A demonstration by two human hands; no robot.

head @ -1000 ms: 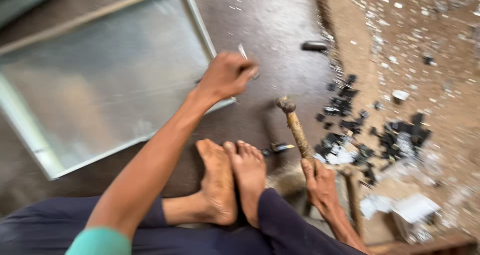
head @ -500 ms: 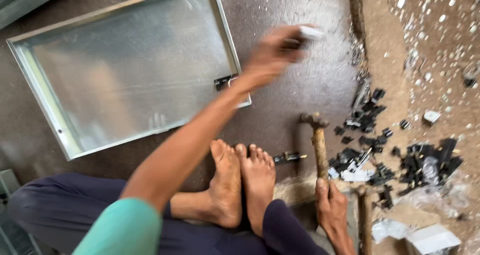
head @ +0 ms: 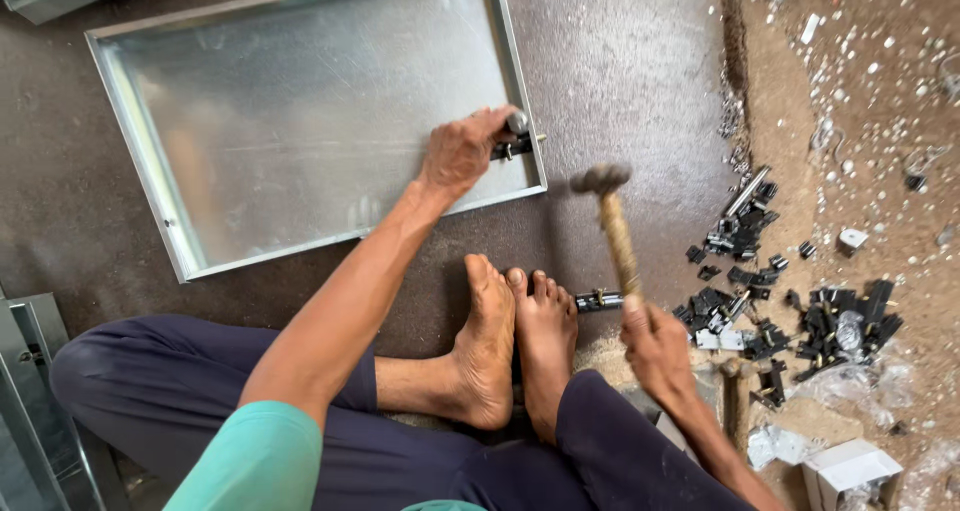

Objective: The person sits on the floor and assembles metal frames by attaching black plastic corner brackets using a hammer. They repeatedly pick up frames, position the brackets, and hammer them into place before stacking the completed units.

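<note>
A person sits on the floor, holding a small part on a big metal tray and lifting a hammer.

The shiny metal tray (head: 300, 121) lies flat on the dark floor (head: 620, 61). The left hand (head: 462, 153) pinches a small black latch (head: 512, 149) against the tray's right rim. The right hand (head: 655, 346) is wrapped tight round the hammer (head: 612, 221), raised just beside that rim. A crooked hit could land on the fingers, they sit so close. Bare feet (head: 515, 336) rest below; black parts (head: 790, 301) crowd the right.

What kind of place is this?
Probably a small metalwork shop, worked on the floor: a sheet-metal tray, a hammer in the right hand, and a heap of black fittings on the ground.
</note>
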